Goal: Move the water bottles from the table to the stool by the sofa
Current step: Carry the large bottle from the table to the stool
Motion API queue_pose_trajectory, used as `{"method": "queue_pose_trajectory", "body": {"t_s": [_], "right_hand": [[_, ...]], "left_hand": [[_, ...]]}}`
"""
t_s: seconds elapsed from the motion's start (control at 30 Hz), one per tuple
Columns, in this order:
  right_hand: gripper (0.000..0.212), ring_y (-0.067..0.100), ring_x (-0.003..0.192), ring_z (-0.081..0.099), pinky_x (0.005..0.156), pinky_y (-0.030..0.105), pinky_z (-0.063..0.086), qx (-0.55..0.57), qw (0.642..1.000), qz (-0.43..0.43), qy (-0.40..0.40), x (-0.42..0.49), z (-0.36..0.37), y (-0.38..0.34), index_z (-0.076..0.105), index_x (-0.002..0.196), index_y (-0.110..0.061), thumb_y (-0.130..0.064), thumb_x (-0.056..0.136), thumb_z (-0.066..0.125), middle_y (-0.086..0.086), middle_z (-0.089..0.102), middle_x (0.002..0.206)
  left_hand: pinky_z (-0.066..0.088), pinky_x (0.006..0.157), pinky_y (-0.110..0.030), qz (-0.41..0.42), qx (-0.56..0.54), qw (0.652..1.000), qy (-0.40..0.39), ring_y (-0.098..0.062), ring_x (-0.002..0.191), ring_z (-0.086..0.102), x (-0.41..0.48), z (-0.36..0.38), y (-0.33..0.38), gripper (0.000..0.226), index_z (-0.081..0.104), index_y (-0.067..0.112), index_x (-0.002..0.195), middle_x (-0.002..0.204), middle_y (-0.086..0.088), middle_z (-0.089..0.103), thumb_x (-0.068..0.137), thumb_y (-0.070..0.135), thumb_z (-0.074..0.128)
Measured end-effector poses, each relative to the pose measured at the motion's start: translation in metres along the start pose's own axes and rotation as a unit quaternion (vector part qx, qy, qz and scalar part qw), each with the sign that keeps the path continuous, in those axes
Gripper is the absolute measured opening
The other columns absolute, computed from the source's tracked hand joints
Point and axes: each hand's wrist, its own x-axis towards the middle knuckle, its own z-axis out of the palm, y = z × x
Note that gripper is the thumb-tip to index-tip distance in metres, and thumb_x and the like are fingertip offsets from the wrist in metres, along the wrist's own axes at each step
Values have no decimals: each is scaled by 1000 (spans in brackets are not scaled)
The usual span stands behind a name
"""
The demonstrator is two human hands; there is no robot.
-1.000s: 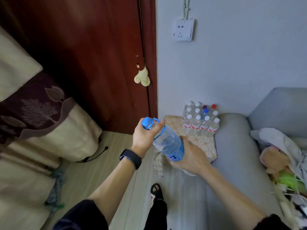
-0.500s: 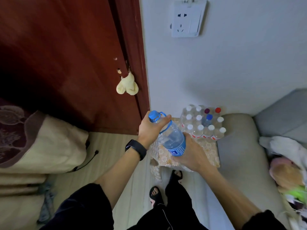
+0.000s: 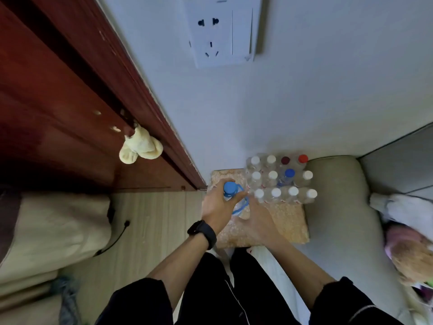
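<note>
A large clear water bottle with a blue cap (image 3: 230, 188) and blue carry handle stands upright over the left part of the stool's patterned beige top (image 3: 289, 225). My left hand (image 3: 216, 207) wraps its neck just below the cap. My right hand (image 3: 256, 219) holds the bottle's body lower down on the right side, which hides most of it. Several small bottles (image 3: 273, 175) with white, blue and red caps stand packed together at the back right of the stool, next to the grey sofa arm (image 3: 332, 198).
A dark wooden door (image 3: 70, 113) with a yellow cloth (image 3: 138, 148) on its handle lies left. A wall socket (image 3: 222, 31) is above the stool. Bedding (image 3: 46, 231) fills the left floor side. Soft toys (image 3: 412, 254) lie on the sofa.
Both hands have carried the large bottle forward and down onto the stool, turning it from tilted to upright. My head has leaned over the stool, so everything looks closer.
</note>
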Motion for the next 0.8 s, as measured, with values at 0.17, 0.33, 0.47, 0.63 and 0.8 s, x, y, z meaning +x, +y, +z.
{"method": "queue_pose_trajectory", "body": {"t_s": [0.17, 0.33, 0.47, 0.63, 0.8], "right_hand": [[65, 29, 142, 33, 114, 42, 34, -162, 984, -26, 72, 38, -1, 21, 41, 146, -13, -41, 91, 62, 8, 48, 146], [67, 36, 148, 22, 113, 55, 35, -233, 961, -28, 144, 74, -3, 38, 45, 142, -14, -47, 87, 65, 13, 36, 156], [77, 34, 152, 0, 119, 55, 11, -267, 956, -14, 120, 95, 2, 61, 27, 154, -26, -60, 89, 52, 9, 7, 166], [88, 32, 150, -20, 120, 59, 3, -290, 953, 24, 84, 104, 10, 86, 2, 159, -33, -67, 89, 44, 6, -18, 165], [93, 32, 150, -19, 117, 65, 11, -302, 950, 25, 80, 104, 15, 97, -7, 158, -34, -64, 88, 46, 10, -10, 166]], "left_hand": [[52, 81, -27, -42, 47, 998, -4, -13, 102, 62, 43, 4, -24, 48, 56, 34, 127, 118, 9, 65, 85, 49, 72], [44, 91, -20, -2, 85, 994, -72, -16, 115, 58, 88, 7, -41, 52, 54, 31, 133, 130, 6, 62, 86, 45, 72], [46, 96, -27, 25, 132, 984, -119, -19, 119, 57, 117, 15, -60, 54, 51, 28, 137, 137, 4, 58, 89, 43, 69], [47, 87, -27, 68, 182, 972, -130, -21, 109, 61, 145, 28, -69, 51, 52, 29, 136, 129, 2, 62, 90, 45, 67], [50, 96, -34, 81, 145, 977, -130, -22, 107, 62, 167, 37, -61, 55, 55, 25, 135, 124, 1, 64, 86, 42, 73]]}}
